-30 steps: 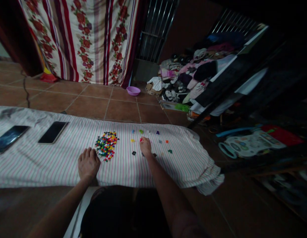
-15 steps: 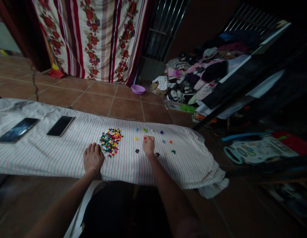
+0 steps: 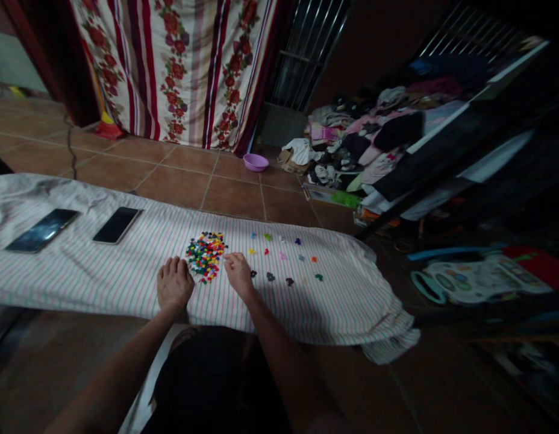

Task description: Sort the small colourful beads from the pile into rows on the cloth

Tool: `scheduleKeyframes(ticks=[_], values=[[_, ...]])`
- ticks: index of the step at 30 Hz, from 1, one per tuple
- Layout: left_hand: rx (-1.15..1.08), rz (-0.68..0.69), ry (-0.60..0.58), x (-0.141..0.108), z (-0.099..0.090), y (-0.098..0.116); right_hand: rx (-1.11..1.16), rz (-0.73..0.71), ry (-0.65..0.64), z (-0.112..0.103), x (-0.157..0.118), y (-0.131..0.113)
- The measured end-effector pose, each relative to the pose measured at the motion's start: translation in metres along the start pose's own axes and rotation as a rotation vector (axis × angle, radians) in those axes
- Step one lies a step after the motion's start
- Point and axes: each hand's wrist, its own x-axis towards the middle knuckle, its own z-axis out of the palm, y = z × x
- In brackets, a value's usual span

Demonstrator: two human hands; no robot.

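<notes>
A pile of small mixed-colour plastic pieces [image 3: 206, 256] lies on the striped cloth [image 3: 352, 301]. My left hand [image 3: 174, 282] rests flat on the cloth at the pile's left edge, fingers stretched out. Just off the pile's right side is my right hand [image 3: 238, 272], its fingers bent and close together; anything between the fingertips is too small to make out. Right of it, little single-colour groups sit in rows, among them a yellow group [image 3: 251, 251], a red group [image 3: 266, 251], a pink group [image 3: 282, 255] and a dark green group [image 3: 318, 277].
Two dark-screened devices, a tablet [image 3: 43, 230] and a phone [image 3: 117, 225], lie on the cloth to the left. Beyond are a purple basin [image 3: 255, 162] on the tiled floor, a floral curtain [image 3: 193, 72] and a heap of clothes [image 3: 352, 138]. A toy panel [image 3: 478, 271] stands at right.
My right hand has moved left from the red group to the pile's right edge, uncovering the pink group. My left hand stays beside the pile. The view has shifted slightly.
</notes>
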Motion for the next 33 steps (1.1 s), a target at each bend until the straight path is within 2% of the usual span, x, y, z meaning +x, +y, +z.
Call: scheduleKeyframes(ticks=[4, 13, 33], values=[[0.004, 0.008, 0.012, -0.001, 0.0, 0.0, 0.003, -0.02, -0.054, 0.015, -0.018, -0.006], [-0.031, 0.006, 0.021, -0.001, 0.001, -0.001, -0.023, -0.046, 0.026, 0.023, -0.027, -0.007], [-0.002, 0.014, 0.024, -0.001, 0.001, -0.001, -0.032, -0.001, 0.137, 0.021, -0.035, -0.012]])
